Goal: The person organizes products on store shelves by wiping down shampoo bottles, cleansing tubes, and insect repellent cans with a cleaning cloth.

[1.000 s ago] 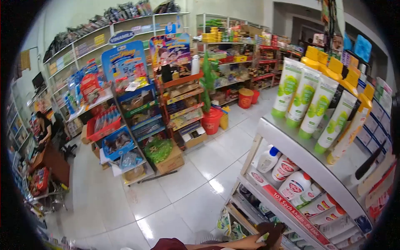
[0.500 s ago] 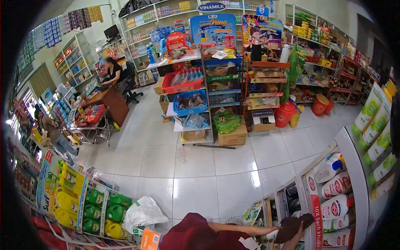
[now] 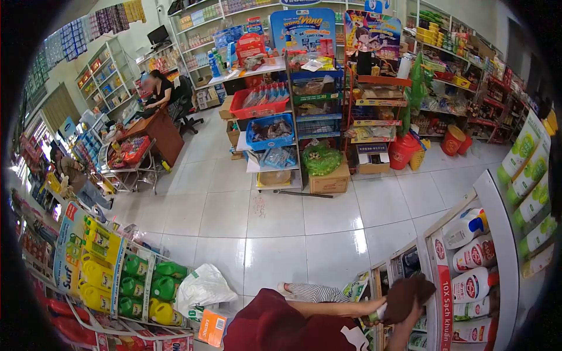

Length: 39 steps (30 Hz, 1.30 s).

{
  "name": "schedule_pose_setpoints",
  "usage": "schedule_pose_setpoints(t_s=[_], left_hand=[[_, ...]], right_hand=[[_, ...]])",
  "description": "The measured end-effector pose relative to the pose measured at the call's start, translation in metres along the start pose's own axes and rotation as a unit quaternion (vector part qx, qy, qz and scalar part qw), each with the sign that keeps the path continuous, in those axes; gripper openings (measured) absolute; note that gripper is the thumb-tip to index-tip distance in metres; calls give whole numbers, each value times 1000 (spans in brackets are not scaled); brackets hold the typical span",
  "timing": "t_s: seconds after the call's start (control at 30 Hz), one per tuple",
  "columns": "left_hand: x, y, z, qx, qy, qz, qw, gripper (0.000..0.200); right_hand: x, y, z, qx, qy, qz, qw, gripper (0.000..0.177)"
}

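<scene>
My left hand [image 3: 377,308] reaches right across my dark red clothing, low in the head view, and grips a small green-and-white bottle [image 3: 372,317]. My right hand [image 3: 411,316] comes up from the bottom edge and is mostly hidden under the brown cloth [image 3: 408,295] it holds against the bottle. Both hands are at the lower end of a white shelf unit [image 3: 490,234], beside large white bottles [image 3: 471,257] above a red price strip.
Green and yellow detergent jugs [image 3: 140,286] and a white plastic bag [image 3: 202,288] sit low left. Across the white tiled floor [image 3: 275,234] stand a display rack [image 3: 281,117], a cardboard box [image 3: 329,182] and red buckets [image 3: 403,153]. One person sits at a desk [image 3: 158,88], and another stands at far left [image 3: 70,172].
The view has swung left and tilted down, away from the tubes on the top shelf. My hands, the cloth and the bottle have risen slightly in the picture.
</scene>
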State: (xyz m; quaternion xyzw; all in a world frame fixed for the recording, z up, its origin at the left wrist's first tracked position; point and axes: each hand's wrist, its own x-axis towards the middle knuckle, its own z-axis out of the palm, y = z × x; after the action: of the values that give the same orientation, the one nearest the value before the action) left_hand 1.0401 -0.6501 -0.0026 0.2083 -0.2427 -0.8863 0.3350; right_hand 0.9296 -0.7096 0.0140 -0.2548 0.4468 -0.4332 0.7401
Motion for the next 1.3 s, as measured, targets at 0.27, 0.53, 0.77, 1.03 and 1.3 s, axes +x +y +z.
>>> schedule_pose_setpoints(t_s=[0.27,0.53,0.77,1.03,1.3], left_hand=[[75,-35,-13,105,491,231,834,52],[67,-2,-26,118,416,296,852,45],[-19,35,0,242,332,178,894,44],[-44,18,-30,-64,189,122,972,39],[24,41,-5,-25,23,-48,998,39]], right_hand=[[-2,-9,-17,51,36,-92,994,38],[-27,24,-27,-24,2,-129,991,50],[-38,41,-38,-247,-155,50,955,44],[-42,89,-88,-365,-184,117,905,50],[-94,21,-71,-115,-29,43,992,54]])
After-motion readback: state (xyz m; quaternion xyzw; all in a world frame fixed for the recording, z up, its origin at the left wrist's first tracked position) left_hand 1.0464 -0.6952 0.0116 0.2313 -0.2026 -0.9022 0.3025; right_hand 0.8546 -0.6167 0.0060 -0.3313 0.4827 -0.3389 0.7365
